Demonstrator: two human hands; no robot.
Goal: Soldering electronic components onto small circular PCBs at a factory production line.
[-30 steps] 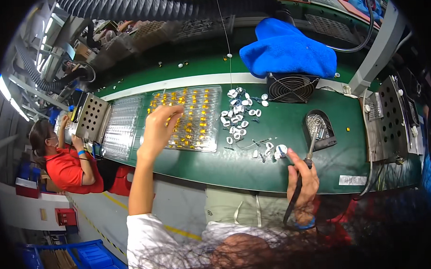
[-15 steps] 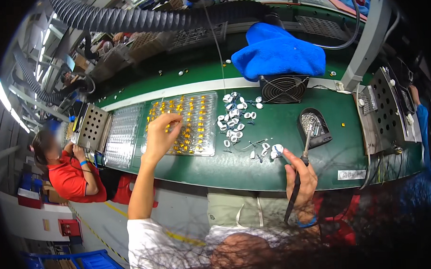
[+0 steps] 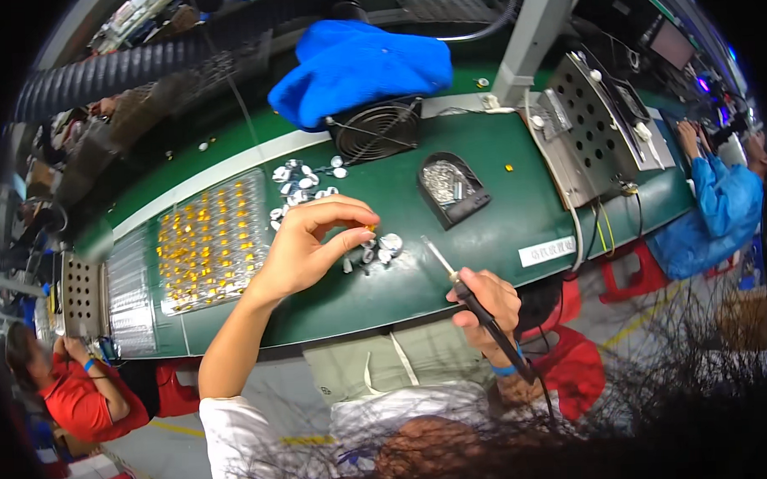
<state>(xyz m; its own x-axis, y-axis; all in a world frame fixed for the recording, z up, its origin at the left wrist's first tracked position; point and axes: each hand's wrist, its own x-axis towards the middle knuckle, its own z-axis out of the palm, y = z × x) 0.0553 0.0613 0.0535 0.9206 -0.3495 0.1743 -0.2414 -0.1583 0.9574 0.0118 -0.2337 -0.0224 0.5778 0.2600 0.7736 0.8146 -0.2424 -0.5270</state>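
My left hand (image 3: 316, 246) is over the green bench, its thumb and forefinger pinched on a small orange-yellow part (image 3: 371, 228), mostly covered by the fingertips. Just beyond those fingertips lie a few small white oval shells (image 3: 389, 246). My right hand (image 3: 494, 310) grips a soldering iron (image 3: 479, 308) by its dark handle, with the metal tip pointing up and left, apart from the shells. More white shells with dark wires (image 3: 297, 182) are heaped behind my left hand. A clear tray (image 3: 259, 180) with rows of orange-yellow parts lies to its left.
A black holder (image 3: 471, 209) with metal shavings stands right of centre. Behind it are a fan (image 3: 378, 131) and a blue cloth (image 3: 365, 71). A perforated metal box (image 3: 578, 140) stands at the right. Co-workers in red (image 3: 89, 402) and blue (image 3: 720, 211) sit at either side.
My left hand has gone from the clear tray to the white shells. My right hand has drawn back from the shells, the iron tip now pointing up-left. The view has turned right.
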